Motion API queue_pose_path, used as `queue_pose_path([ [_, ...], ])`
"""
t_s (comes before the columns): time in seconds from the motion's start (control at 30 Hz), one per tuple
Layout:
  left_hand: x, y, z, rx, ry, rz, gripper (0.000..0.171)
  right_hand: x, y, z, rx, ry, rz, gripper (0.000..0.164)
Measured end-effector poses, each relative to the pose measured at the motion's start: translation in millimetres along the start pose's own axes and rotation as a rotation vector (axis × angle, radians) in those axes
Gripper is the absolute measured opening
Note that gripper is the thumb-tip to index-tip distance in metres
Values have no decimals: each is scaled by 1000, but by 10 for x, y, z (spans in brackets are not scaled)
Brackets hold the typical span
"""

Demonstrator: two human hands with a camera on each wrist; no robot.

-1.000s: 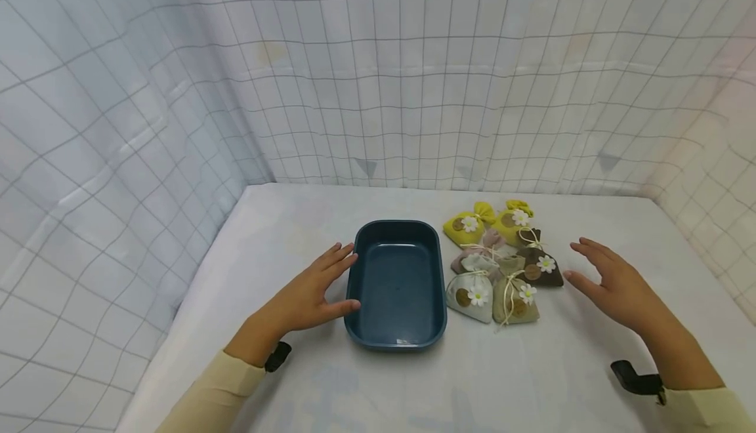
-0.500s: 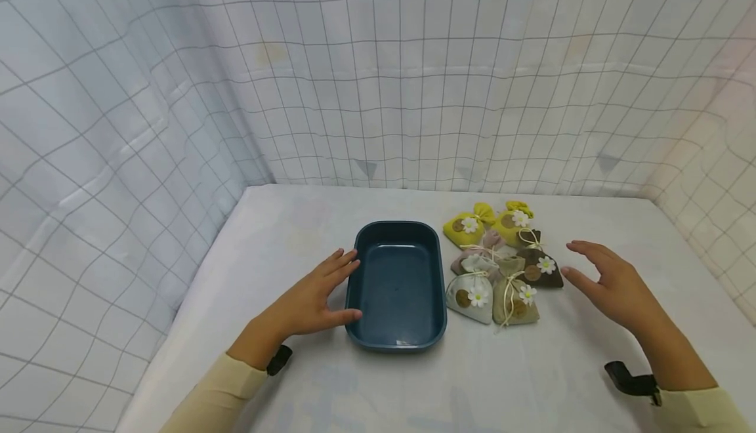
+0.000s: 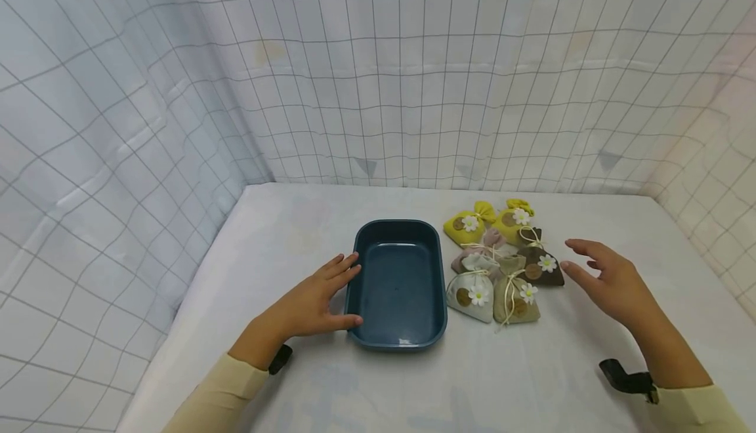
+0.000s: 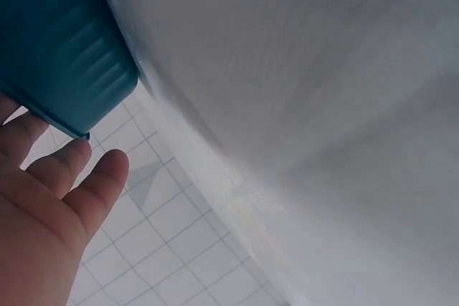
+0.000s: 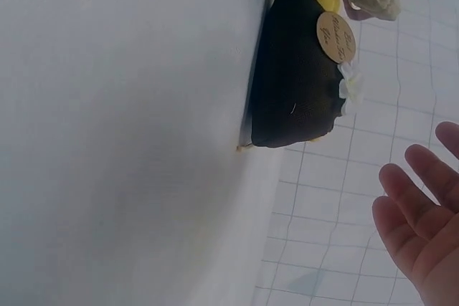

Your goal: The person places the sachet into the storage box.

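A dark blue rectangular tray point(image 3: 397, 344) stands mid-table in the head view. At its left rim is my left hand point(image 3: 313, 303), fingers spread and extended; whether they touch the rim I cannot tell. Right of the tray lie several small drawstring pouches with white flowers and round tags: two yellow ones point(image 3: 459, 231), a pink one point(image 3: 466, 256), a pale grey one point(image 3: 466, 305), a beige one point(image 3: 506, 308) and a dark brown one point(image 3: 540, 274). My right hand point(image 3: 617, 285) hovers just right of the brown pouch, fingers loosely bent and holding nothing.
A white cloth covers the table point(image 3: 283, 223). Grid-patterned white curtains point(image 3: 425, 92) enclose it at the back and both sides. Each wrist wears a black strapped device, such as the right wrist camera point(image 3: 626, 378).
My right hand has shifted slightly left toward the brown pouch. My left hand has sunk a little along the tray's left side. Tray and pouches stay in place.
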State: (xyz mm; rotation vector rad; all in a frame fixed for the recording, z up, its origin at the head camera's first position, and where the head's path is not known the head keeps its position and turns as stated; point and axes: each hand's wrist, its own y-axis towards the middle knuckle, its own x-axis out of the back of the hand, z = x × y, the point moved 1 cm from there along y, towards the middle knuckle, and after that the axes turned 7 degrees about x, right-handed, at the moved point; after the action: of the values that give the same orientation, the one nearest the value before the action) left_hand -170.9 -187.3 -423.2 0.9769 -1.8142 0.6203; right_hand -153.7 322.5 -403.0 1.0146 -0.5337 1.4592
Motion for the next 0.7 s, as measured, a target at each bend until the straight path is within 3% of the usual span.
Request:
queue_pose_path([
  [0.4, -30, 7, 2, -20, 5, 10, 98, -12, 15, 42, -37, 46, 4, 57],
  [0.7, -33, 3, -16, -14, 64, 11, 95, -41, 16, 62, -29, 68, 2, 54],
])
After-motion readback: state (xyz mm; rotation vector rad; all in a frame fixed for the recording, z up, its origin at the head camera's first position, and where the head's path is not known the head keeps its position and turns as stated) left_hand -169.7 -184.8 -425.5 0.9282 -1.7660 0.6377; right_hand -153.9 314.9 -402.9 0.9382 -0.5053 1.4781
